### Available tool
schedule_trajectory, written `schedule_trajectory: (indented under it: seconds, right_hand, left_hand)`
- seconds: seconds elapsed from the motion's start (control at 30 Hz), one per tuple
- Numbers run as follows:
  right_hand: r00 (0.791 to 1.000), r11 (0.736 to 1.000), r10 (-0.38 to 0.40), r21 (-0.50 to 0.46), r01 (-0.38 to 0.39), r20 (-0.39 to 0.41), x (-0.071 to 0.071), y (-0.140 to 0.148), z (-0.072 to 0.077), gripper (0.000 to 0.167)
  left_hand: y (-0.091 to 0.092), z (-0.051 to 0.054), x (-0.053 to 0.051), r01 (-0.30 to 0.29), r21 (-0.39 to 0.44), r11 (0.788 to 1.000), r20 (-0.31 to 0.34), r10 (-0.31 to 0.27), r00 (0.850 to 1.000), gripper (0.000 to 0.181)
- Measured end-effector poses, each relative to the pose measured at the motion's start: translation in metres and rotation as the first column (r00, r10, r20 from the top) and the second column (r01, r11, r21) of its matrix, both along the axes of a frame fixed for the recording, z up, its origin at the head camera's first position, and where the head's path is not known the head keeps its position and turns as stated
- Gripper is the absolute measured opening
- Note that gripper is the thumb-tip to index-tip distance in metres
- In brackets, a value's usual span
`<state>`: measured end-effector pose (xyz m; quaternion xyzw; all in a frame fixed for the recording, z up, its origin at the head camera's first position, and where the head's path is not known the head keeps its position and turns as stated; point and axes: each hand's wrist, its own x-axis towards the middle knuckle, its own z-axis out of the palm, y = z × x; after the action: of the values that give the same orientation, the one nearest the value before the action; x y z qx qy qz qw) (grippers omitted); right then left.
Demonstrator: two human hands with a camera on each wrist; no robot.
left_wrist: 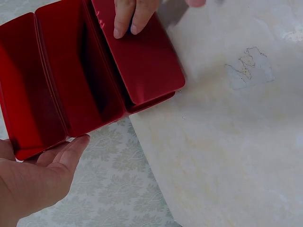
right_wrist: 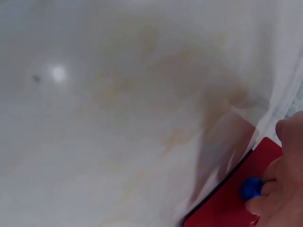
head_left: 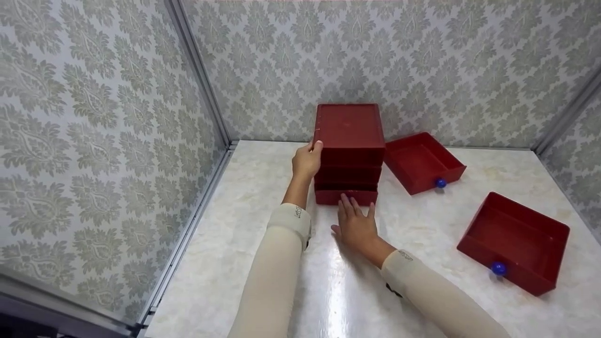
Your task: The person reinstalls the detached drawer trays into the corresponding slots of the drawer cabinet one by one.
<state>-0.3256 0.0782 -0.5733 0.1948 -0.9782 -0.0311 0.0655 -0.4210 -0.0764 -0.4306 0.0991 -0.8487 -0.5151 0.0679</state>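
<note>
At the rear of the white table, contacted the red cabinet, left of two loose drawers, using the left hand with fingers extended along its side; touched the bottom drawer using the right hand with fingers spread at the blue knob.

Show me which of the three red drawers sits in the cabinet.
The bottom drawer, low in the cabinet, its front touched by the right hand; the other two drawers lie out on the table, to the right.
</note>
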Motion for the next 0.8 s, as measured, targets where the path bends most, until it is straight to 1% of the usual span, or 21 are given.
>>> schedule_trajectory:
  seconds: [0.13,0.37,0.53,0.63,0.7,0.8]
  right_hand:
    - [0.999,1.000,-0.002,-0.015,0.003,0.046,-0.005,0.000,-0.001,0.076]
    - [1.000,0.999,-0.005,-0.052,0.007,0.031,-0.014,0.001,-0.003,0.075]
    - [0.998,0.997,0.005,-0.075,0.000,0.066,-0.020,0.003,-0.003,0.076]
    - [0.996,0.994,0.009,-0.108,0.000,0.084,-0.023,0.004,-0.002,0.077]
    - [0.996,0.991,0.014,-0.136,-0.001,0.091,-0.024,0.004,-0.002,0.078]
    - [0.994,0.988,0.022,-0.154,-0.006,0.105,-0.026,0.004,-0.002,0.078]
  left_hand:
    - [0.000,-0.001,0.000,0.001,0.003,1.000,-0.005,-0.001,1.000,0.051]
    - [0.000,-0.001,0.000,-0.012,0.013,1.000,-0.004,0.012,1.000,0.051]
    - [0.001,-0.002,0.000,-0.011,0.016,1.000,0.007,0.011,1.000,0.051]
    - [0.001,-0.002,-0.001,-0.006,0.016,1.000,0.015,0.005,1.000,0.052]
    - [0.000,-0.003,-0.001,-0.004,0.012,1.000,0.014,0.004,1.000,0.051]
    - [0.000,-0.003,-0.001,-0.009,0.002,1.000,0.003,0.009,1.000,0.049]
